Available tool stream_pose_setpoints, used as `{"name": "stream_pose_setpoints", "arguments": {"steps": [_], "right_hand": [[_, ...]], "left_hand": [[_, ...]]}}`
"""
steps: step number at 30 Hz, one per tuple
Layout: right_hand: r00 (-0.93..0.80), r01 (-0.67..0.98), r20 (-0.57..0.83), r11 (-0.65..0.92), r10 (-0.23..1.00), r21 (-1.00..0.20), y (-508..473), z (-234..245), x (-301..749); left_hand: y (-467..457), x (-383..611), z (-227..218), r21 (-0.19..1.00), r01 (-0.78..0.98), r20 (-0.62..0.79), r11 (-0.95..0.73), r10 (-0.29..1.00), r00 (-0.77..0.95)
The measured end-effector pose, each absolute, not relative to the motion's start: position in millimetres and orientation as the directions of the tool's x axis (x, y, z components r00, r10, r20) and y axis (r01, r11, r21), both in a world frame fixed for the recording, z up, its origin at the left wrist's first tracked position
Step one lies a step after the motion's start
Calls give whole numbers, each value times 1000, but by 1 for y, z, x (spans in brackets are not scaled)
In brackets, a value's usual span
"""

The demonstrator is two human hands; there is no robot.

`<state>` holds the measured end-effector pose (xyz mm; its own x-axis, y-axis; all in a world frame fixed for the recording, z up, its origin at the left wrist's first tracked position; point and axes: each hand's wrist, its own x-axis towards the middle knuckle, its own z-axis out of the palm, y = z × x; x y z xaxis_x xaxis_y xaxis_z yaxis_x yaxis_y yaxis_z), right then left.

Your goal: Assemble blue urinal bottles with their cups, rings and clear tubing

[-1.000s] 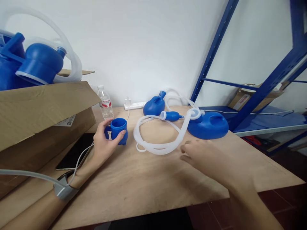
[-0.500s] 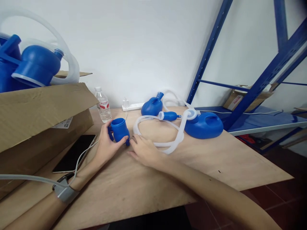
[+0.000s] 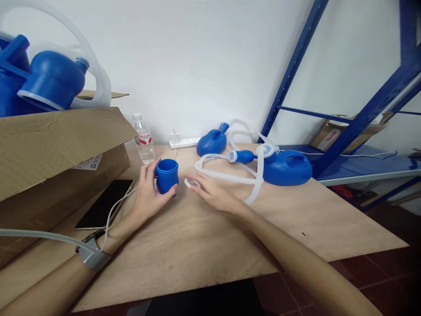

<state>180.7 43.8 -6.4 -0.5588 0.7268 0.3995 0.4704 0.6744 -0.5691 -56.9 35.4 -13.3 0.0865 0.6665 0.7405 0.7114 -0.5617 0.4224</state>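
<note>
My left hand (image 3: 149,193) is wrapped round a blue plastic cup-shaped piece (image 3: 167,176). Its wide round mouth faces up, and its lower end sits close to the tabletop. A short gap to the right, my right hand (image 3: 210,189) pinches a thin white ring (image 3: 188,182), partly covered by the fingers. Beyond that hand lies a loop of translucent white hose (image 3: 226,176) on the table. A small blue bottle-shaped piece with a white rim (image 3: 245,156) rests by the hose.
Two blue handled bottles (image 3: 212,142) (image 3: 287,168) stand further back. At left are an open cardboard box (image 3: 66,140) with blue parts, a phone (image 3: 103,204) and a water bottle (image 3: 144,140). A power strip (image 3: 187,142) lies by the wall; blue shelving (image 3: 348,127) stands right.
My right hand has moved right, away from the cup-shaped piece, and a white ring now shows in its fingers. The hose loop has shifted. My left hand keeps its hold.
</note>
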Motion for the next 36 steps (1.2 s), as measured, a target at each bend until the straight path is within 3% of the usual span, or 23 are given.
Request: {"name": "stream_pose_setpoints", "arguments": {"steps": [2,4,9,14,21,31,36], "right_hand": [[-418,311,435,576,797,-756,45,-4,173],[-322,230,464,544,825,-807,43,-2,164],[-292,248,644,706,707,-663,23,-1,151],[-413,248,733,841,541,-481,13,4,152],[-414,220,757,862,506,-456,10,2,142],[-318,302,683,753,658,-585,23,-1,144],[-238,199,666,706,707,-680,30,0,146]], "left_hand": [[33,-55,-13,404,706,735,-582,666,129],[29,-53,-13,375,685,732,-625,653,194],[18,-45,-13,295,596,741,-747,573,350],[14,-40,-9,160,564,763,-810,465,450],[16,-32,-18,98,603,849,-792,383,364],[25,-14,-14,194,636,882,-747,417,221],[27,-9,-13,264,675,829,-689,520,206]]}}
